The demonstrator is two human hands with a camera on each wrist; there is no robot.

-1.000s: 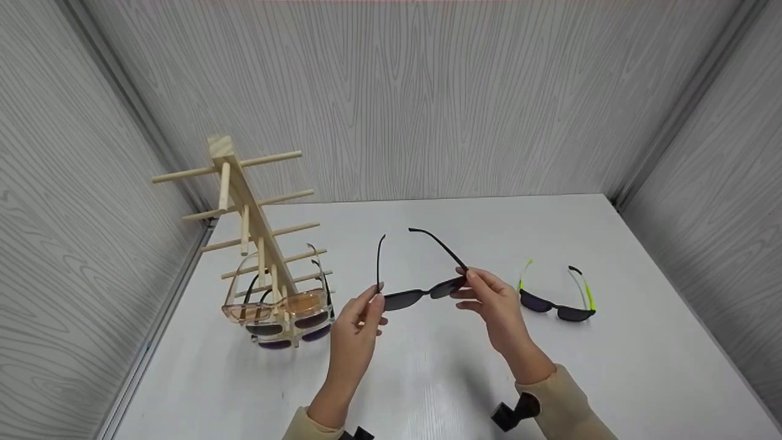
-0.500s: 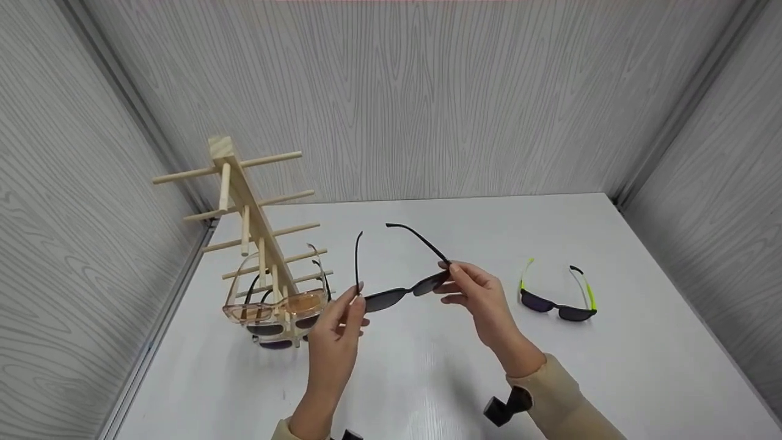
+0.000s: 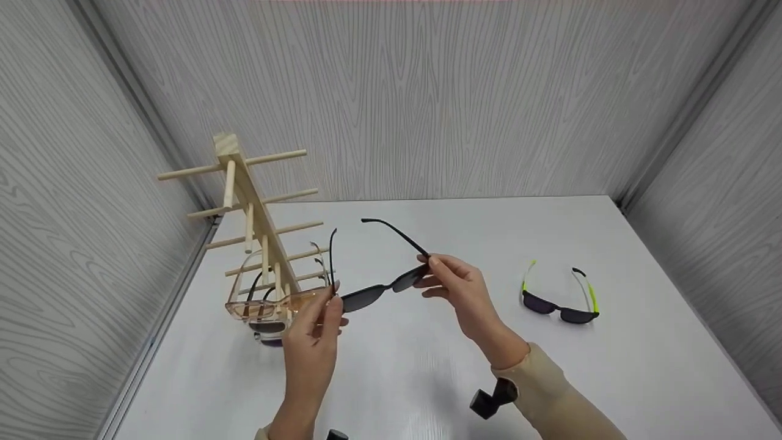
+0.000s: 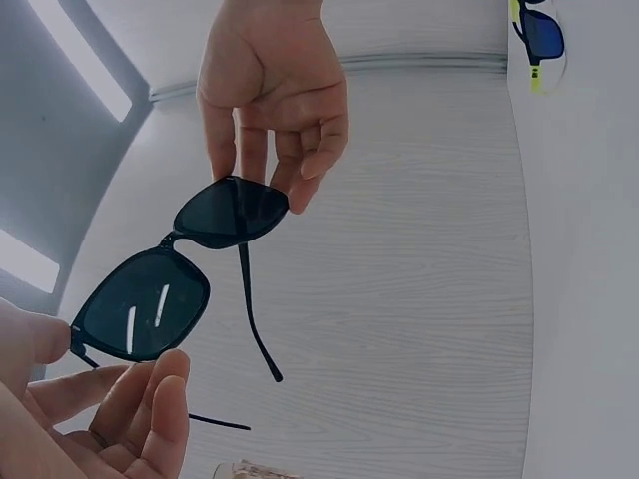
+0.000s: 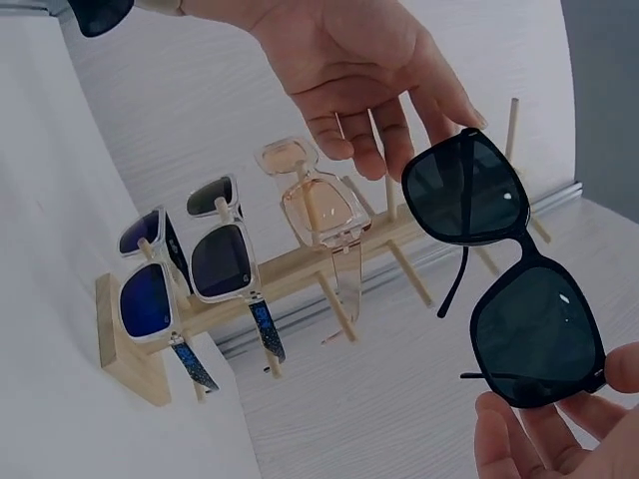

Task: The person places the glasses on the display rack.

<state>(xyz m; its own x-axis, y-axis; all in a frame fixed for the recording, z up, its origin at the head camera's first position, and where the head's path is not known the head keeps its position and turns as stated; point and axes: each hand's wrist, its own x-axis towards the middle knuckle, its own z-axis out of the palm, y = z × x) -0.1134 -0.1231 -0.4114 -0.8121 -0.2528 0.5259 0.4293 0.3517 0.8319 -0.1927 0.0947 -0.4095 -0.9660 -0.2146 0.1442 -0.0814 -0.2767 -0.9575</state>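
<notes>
Between both hands hangs a pair of black sunglasses (image 3: 365,297) with dark lenses, its temples unfolded and pointing away from me. The left hand (image 3: 313,342) pinches the frame's left corner between thumb and fingers. At the opposite hinge, the right hand (image 3: 461,293) grips the other corner. Left of them stands a wooden display rack (image 3: 259,211) with rows of pegs. Peach-tinted glasses (image 5: 324,208) sit on its pegs, and two clear-framed sunglasses with dark lenses hang below; the left hand partly hides these pairs in the head view.
Black and yellow-green sunglasses (image 3: 559,307) lie unfolded on the white table (image 3: 641,366) at the right. Grey wood-grain panels (image 3: 397,104) enclose the back and sides. The rack's upper pegs (image 3: 275,157) jut out to both sides.
Both hands have moved left with the black sunglasses, toward the rack. The left hand now covers part of the glasses on its lower pegs. The yellow-green pair stays put.
</notes>
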